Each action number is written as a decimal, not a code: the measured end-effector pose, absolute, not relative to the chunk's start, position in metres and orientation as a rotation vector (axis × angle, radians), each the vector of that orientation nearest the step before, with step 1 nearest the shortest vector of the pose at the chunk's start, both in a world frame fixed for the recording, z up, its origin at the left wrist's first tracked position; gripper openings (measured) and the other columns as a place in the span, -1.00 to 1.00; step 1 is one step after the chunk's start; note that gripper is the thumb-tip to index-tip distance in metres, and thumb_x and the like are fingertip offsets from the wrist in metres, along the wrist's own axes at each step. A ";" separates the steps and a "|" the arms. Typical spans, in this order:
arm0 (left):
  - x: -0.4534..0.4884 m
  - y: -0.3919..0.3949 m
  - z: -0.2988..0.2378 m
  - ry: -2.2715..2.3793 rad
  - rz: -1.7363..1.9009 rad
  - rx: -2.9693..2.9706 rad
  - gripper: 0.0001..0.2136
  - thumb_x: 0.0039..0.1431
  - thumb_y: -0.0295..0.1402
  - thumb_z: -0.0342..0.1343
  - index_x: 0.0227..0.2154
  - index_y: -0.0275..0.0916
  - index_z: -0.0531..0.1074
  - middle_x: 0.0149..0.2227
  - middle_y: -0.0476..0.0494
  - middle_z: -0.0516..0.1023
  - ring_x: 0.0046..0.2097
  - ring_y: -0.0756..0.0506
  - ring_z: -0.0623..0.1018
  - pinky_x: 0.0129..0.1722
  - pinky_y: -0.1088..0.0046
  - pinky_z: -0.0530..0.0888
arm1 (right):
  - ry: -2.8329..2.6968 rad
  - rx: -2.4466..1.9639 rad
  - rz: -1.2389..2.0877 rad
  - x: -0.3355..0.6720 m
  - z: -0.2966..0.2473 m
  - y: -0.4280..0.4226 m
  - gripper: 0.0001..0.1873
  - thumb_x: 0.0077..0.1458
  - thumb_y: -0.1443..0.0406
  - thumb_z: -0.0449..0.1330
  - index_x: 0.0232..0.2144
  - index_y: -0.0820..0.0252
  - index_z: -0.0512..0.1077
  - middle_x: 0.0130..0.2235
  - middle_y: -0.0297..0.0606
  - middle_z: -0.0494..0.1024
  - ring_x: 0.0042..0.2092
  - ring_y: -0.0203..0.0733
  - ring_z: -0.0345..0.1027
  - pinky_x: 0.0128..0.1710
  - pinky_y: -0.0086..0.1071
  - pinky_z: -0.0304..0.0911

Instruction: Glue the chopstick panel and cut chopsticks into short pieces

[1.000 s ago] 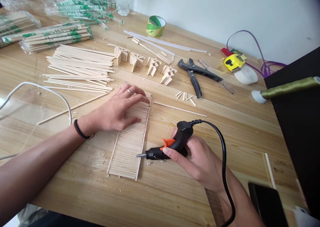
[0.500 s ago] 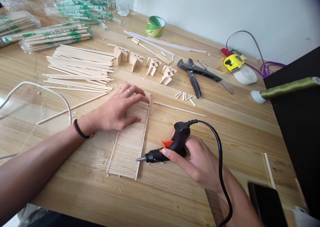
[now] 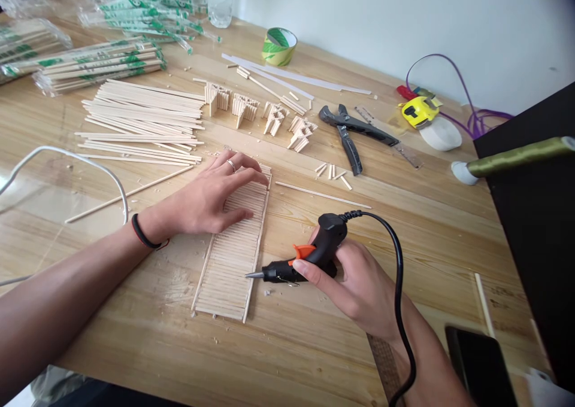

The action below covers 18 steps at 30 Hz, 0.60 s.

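A narrow panel of short wooden sticks (image 3: 231, 257) lies flat on the wooden table (image 3: 148, 347). My left hand (image 3: 211, 196) rests palm down on the panel's far half, fingers spread flat. My right hand (image 3: 359, 284) grips a black glue gun (image 3: 309, 257) with an orange trigger. Its metal nozzle points left and touches the panel's right edge rail about midway. The gun's black cord (image 3: 398, 287) loops over my right wrist.
Loose long sticks (image 3: 144, 122) and wrapped chopstick packs (image 3: 90, 66) lie at the back left. Small glued stick pieces (image 3: 269, 117), black pliers (image 3: 348, 134), a tape roll (image 3: 279, 46), a yellow tape measure (image 3: 420, 112), a white cable (image 3: 67, 161) and a phone (image 3: 483, 365) are around.
The glue gun's nozzle shifted slightly along the panel's right edge, down toward me and then back away. My left hand stayed still on the panel.
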<state>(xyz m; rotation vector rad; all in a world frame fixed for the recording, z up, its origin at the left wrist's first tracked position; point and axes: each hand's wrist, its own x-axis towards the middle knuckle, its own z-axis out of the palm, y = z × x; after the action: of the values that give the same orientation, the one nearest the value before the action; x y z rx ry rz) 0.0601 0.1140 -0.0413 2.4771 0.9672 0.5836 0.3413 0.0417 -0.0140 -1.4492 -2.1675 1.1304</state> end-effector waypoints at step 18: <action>0.060 0.114 -0.042 0.967 0.572 2.480 -0.55 0.25 -0.16 0.19 0.14 -0.20 0.39 0.15 -0.27 0.41 0.13 -0.32 0.37 0.22 0.01 0.31 | -2.218 -1.431 1.195 0.341 -0.012 0.039 -0.73 0.24 0.09 0.20 -0.37 0.14 0.48 -0.34 -0.23 0.54 -0.32 -0.11 0.41 -0.32 -0.25 0.28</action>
<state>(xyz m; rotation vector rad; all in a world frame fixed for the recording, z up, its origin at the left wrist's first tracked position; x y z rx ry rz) 0.0596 0.1143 -0.0419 2.4804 0.9670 0.5717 0.3408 0.0394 -0.0125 -1.4305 -2.2184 1.1947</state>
